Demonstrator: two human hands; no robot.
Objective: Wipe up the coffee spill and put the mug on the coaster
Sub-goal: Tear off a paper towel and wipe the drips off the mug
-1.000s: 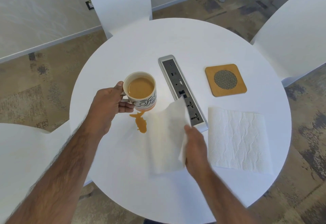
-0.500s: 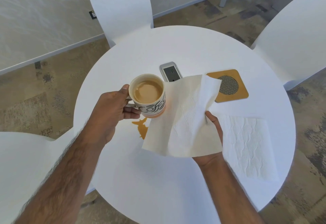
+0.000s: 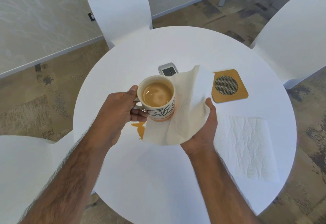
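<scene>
My left hand (image 3: pixel 121 112) grips the handle of a white mug (image 3: pixel 157 98) with black lettering, full of milky coffee, lifted above the round white table (image 3: pixel 158 179). My right hand (image 3: pixel 205 130) lies palm up under a white paper towel (image 3: pixel 187 114), thumb over its edge, and the towel spreads beneath the mug's base. An orange-brown coffee spill (image 3: pixel 139 128) shows on the table just below the mug, partly hidden by the towel. The square wooden coaster (image 3: pixel 229 86) with a round mesh centre lies to the right of the towel.
A second paper towel (image 3: pixel 250 148) lies flat on the table's right side. A grey power socket strip (image 3: pixel 168 69) pokes out behind the mug, mostly hidden. White chairs stand at the back (image 3: pixel 118 6), the right (image 3: pixel 296 35) and the left (image 3: pixel 23 170).
The mug has risen and come closer to me. My right hand has turned palm up and brought the towel under the mug's base, covering more of the socket strip and spill.
</scene>
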